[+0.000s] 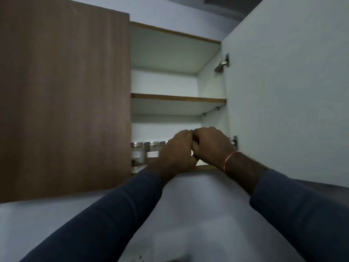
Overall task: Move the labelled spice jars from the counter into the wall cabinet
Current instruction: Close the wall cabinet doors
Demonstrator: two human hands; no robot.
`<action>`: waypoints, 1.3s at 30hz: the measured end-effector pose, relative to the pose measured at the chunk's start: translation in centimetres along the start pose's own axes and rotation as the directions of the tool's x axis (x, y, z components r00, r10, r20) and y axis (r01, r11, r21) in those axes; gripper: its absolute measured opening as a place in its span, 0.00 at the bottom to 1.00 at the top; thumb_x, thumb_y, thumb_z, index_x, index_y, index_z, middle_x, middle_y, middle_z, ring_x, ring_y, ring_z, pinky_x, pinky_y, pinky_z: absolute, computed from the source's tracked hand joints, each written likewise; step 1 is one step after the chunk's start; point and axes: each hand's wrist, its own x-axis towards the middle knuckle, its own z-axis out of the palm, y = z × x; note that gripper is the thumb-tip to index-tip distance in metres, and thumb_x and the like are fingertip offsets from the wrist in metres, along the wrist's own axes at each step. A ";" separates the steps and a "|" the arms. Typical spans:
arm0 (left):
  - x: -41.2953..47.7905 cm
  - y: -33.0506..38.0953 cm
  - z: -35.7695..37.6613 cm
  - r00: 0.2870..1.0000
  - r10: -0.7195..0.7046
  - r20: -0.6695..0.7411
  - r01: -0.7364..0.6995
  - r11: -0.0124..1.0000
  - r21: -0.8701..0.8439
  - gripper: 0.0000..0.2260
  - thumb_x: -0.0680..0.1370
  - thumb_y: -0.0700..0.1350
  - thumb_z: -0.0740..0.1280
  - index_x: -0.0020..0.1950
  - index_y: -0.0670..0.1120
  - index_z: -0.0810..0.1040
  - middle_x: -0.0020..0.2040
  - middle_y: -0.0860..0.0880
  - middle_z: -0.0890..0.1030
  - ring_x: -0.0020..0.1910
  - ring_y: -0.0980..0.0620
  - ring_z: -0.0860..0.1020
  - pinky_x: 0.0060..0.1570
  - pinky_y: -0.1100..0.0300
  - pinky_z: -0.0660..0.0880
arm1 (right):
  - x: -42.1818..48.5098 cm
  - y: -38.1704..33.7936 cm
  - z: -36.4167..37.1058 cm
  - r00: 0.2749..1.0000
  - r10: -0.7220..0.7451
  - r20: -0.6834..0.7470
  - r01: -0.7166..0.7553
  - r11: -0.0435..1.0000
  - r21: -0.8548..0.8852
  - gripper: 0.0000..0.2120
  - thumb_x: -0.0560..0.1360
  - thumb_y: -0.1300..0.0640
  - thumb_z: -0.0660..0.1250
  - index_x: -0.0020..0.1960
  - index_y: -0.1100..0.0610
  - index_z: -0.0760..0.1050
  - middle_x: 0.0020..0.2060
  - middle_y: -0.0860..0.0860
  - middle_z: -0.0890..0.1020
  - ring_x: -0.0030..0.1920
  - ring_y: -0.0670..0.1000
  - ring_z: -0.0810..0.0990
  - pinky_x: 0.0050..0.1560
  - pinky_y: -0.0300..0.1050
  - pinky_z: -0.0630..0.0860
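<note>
A: Where are the hands?

B: Both are up at the bottom shelf (203, 167) of the wall cabinet (170, 53). The left hand (176, 153) and right hand (211, 146) are pressed together, knuckles touching, fingers curled inward. They look closed around something between them, but whatever it is stays hidden behind the hands. A sliver of something pale shows at the gap; I cannot tell if it is a jar.

A: And the spice jars?

B: Several already stand on that bottom shelf. One jar (136, 155) sits against the left edge of the opening, a second jar (151, 150) just beside it, and the lid of a third jar (163, 142) peeks out touching the left hand. Steel lids, white labels, too blurred to read. The worktop is out of view, so I cannot say how many are left there.

A: So which step is this?

B: Judging by the pose, setting a jar into the row, to the right of those already standing. The middle shelf (178, 98) is bare as far as can be seen.

A: What does the next move call for?

B: Probably lowering whatever they hold flat onto the shelf without knocking the third jar, then loosening the fingers and drawing both hands straight back, clear of the open door (283, 91) on the right.
</note>
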 end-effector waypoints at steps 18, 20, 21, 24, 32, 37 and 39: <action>7.6 29.3 8.2 0.941 0.331 0.076 -0.271 0.867 -0.419 0.37 0.78 0.56 0.62 0.79 0.47 0.45 0.80 0.43 0.47 0.79 0.44 0.47 0.74 0.48 0.54 | -13.2 16.9 -21.4 0.783 0.317 -0.535 -0.582 0.677 -0.450 0.26 0.75 0.46 0.65 0.71 0.47 0.66 0.78 0.57 0.53 0.78 0.59 0.46 0.71 0.70 0.50; 7.8 29.8 8.9 0.936 0.337 0.098 -0.275 0.877 -0.394 0.37 0.78 0.57 0.62 0.79 0.47 0.45 0.80 0.42 0.46 0.78 0.43 0.46 0.74 0.48 0.53 | -13.6 17.7 -21.3 0.757 0.404 -0.514 -0.614 0.709 -0.347 0.29 0.74 0.47 0.66 0.74 0.46 0.63 0.78 0.57 0.49 0.78 0.61 0.47 0.71 0.67 0.56; 7.8 30.1 9.2 0.933 0.344 0.109 -0.278 0.878 -0.390 0.37 0.78 0.57 0.61 0.79 0.47 0.45 0.80 0.42 0.45 0.78 0.43 0.45 0.74 0.48 0.53 | -13.9 18.2 -21.2 0.746 0.446 -0.495 -0.622 0.732 -0.278 0.30 0.74 0.48 0.67 0.74 0.46 0.62 0.78 0.57 0.49 0.77 0.62 0.50 0.71 0.64 0.60; 7.9 30.8 9.7 0.919 0.363 0.155 -0.278 0.874 -0.399 0.37 0.79 0.56 0.61 0.79 0.47 0.44 0.80 0.42 0.44 0.78 0.44 0.44 0.75 0.49 0.51 | -14.2 19.3 -21.1 0.734 0.545 -0.405 -0.620 0.781 -0.073 0.31 0.76 0.51 0.66 0.76 0.45 0.59 0.77 0.59 0.52 0.74 0.63 0.62 0.70 0.56 0.66; 6.3 29.4 8.4 0.923 0.337 0.188 -0.205 0.840 -0.502 0.41 0.77 0.61 0.62 0.79 0.51 0.41 0.79 0.45 0.40 0.78 0.46 0.42 0.74 0.51 0.50 | -14.5 17.7 -20.9 0.772 0.393 -0.499 -0.451 0.892 0.003 0.33 0.79 0.51 0.63 0.78 0.43 0.51 0.61 0.52 0.78 0.55 0.52 0.79 0.58 0.52 0.78; 2.5 25.5 3.8 0.971 0.223 0.092 -0.112 0.755 -0.646 0.44 0.74 0.59 0.67 0.78 0.55 0.39 0.80 0.53 0.42 0.78 0.54 0.42 0.74 0.55 0.50 | -13.6 12.0 -20.8 0.812 0.239 -0.533 -0.239 0.968 0.069 0.23 0.76 0.49 0.67 0.70 0.49 0.70 0.45 0.41 0.81 0.42 0.39 0.79 0.42 0.38 0.78; 1.2 24.1 2.3 0.987 0.150 0.050 -0.070 0.696 -0.715 0.47 0.70 0.58 0.71 0.77 0.59 0.41 0.80 0.54 0.50 0.78 0.53 0.50 0.74 0.49 0.59 | -12.9 9.1 -19.8 0.851 0.183 -0.492 -0.107 0.978 0.178 0.19 0.74 0.48 0.68 0.64 0.44 0.74 0.43 0.37 0.82 0.42 0.39 0.82 0.43 0.38 0.81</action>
